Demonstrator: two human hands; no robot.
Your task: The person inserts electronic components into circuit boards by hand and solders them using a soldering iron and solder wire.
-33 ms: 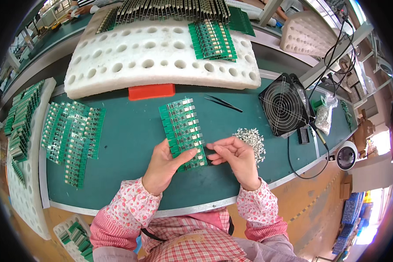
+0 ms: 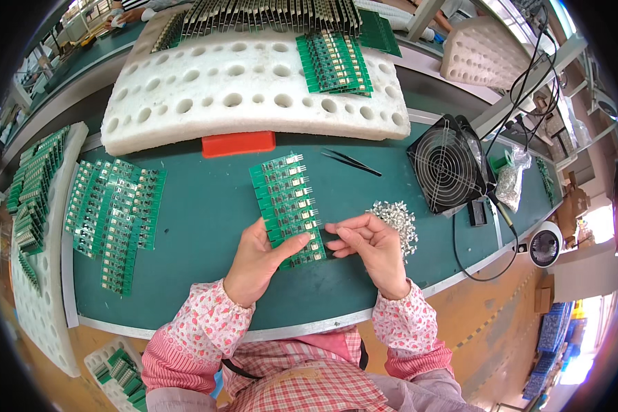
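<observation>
The person's left hand (image 2: 253, 264) pinches a green circuit-board panel (image 2: 281, 196), its thumb laid over the components on the near half and its fingers tucked beneath, mostly hidden. The panel lies well to the left of the black fan (image 2: 445, 165). The right hand (image 2: 374, 250), also left of the fan and nearer the person, holds its thumb and fingertips close together beside the panel's pinned edge; whether they pinch a small part or touch the pins cannot be told.

The likeliest trouble seems to be at that edge: a careless push from the right fingers could bend a thin pin. The left thumb, if it presses hard, might nudge any component that is not firmly fixed. Gripped only at its near half, the panel could also tip.

The pile of small metal parts (image 2: 397, 223), just left of the fan and toward the person, sits close behind the right hand, so a backward sweep could scatter it. The overlapping panels (image 2: 117, 213), far left of the fan, might scrape one another if the left forearm bumps them.
</observation>
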